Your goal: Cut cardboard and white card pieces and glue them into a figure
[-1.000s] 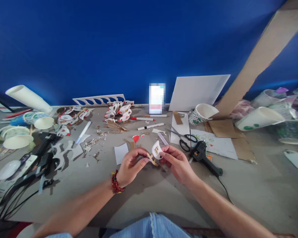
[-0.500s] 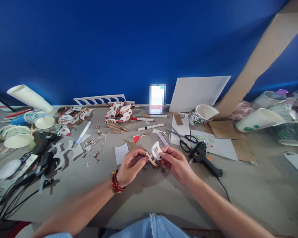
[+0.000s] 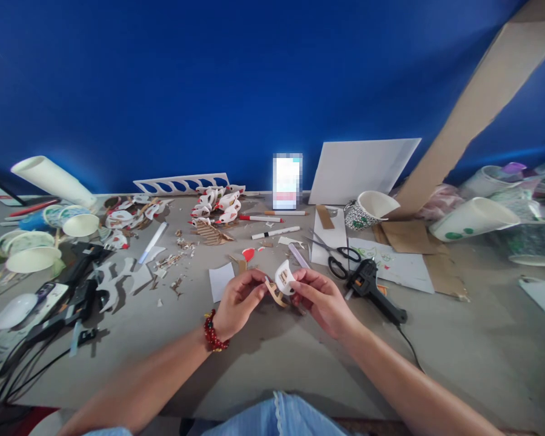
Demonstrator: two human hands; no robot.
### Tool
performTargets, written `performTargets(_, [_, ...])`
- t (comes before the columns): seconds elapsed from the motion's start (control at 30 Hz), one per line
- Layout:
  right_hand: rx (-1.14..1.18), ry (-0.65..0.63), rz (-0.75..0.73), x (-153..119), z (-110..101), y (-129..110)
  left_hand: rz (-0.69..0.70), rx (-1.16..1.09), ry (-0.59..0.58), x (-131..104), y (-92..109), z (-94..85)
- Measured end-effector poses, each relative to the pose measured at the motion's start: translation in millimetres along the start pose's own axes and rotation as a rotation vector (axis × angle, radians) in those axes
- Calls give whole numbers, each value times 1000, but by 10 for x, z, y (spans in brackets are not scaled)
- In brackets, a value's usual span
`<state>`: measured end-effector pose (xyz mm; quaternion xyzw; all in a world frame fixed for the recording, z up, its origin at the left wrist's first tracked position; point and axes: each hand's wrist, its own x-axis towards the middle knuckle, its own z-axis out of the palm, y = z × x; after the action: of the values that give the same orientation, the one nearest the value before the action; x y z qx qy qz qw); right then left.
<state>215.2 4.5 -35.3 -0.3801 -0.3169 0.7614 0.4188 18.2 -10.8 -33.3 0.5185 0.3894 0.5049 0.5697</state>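
Note:
Between the fingertips of my left hand (image 3: 240, 304) is a small curved brown cardboard piece (image 3: 277, 297). My right hand (image 3: 326, 303) pinches a small white curved cut-out (image 3: 282, 270) with brown marks or slots in its middle. The two pieces are held close together above the table; whether they are joined I cannot tell. A red cut-out (image 3: 248, 254) and a white paper rectangle (image 3: 221, 281) lie just beyond my left hand. To the right of my right hand are black-handled scissors (image 3: 347, 254) and a black glue gun (image 3: 371, 284).
Several white-and-red cut-outs (image 3: 229, 209) are piled at the back. Pens, including a white marker (image 3: 276, 232), lie before a bright phone screen (image 3: 286, 181). Paper cups (image 3: 371, 209) stand right. A power strip (image 3: 45, 303) with cables and cardboard scraps (image 3: 172, 260) occupy the left.
The white cut-out has tilted and shifted slightly left and down over the curved cardboard piece, covering its crossbar. Both hands have otherwise stayed almost in place.

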Motion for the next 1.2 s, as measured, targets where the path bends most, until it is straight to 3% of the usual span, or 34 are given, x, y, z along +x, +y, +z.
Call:
performTargets(0.2, [20, 29, 10, 1, 19, -9, -56, -42, -23, -21, 23, 8])
performTargets(0.5, [-36, 13, -6, 5, 6, 7, -18, 13, -25, -4, -12, -10])
performTargets(0.8, [-454, 111, -268, -68, 48, -55, -108, 85, 40, 6, -24, -12])
performTargets(0.97, [-695, 170, -467, -80, 12, -72, -80, 182, 37, -7, -10, -23])
performTargets(1.2, [-814, 145, -564, -100, 38, -84, -4, 282, -16, -38, 13, -34])
